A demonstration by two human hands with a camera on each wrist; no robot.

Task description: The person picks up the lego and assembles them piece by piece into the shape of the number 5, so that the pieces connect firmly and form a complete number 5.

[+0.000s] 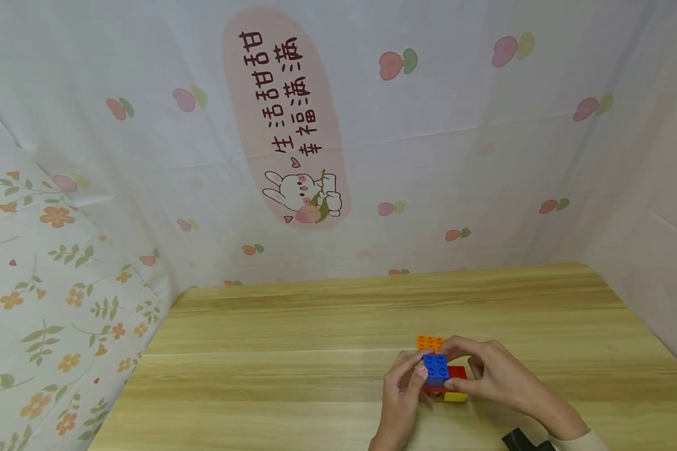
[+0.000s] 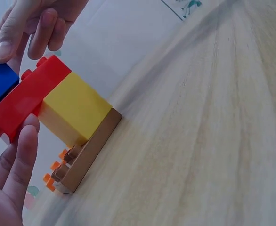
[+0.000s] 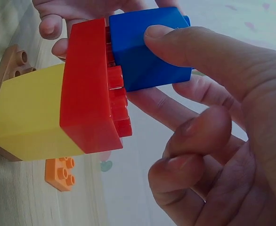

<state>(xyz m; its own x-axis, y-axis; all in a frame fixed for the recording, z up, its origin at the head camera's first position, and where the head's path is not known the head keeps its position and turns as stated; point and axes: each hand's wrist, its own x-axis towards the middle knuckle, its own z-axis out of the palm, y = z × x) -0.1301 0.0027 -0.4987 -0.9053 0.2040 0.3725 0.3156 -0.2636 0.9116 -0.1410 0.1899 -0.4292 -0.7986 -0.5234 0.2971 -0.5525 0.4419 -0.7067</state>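
Observation:
A blue brick (image 3: 150, 52) sits on one end of a longer red brick (image 3: 86, 89). Red studs show at their seam; I cannot tell whether the blue one is fully seated. Beneath the red brick stands a yellow block (image 2: 79, 106), on a flat brown brick (image 2: 95, 150). The red brick's blue-topped end overhangs the yellow block. My right hand (image 1: 496, 373) pinches the blue brick, its thumb on one side. My left hand (image 1: 399, 388) holds the overhanging end, a fingertip touching the red brick's underside and the thumb by the blue brick's corner.
Behind the stack, a flat orange studded brick (image 1: 429, 342) lies on the wooden table (image 1: 271, 376). A black object (image 1: 521, 440) is at the front edge, near the right forearm. Patterned white cloth (image 1: 451, 144) hangs behind the table and at both sides.

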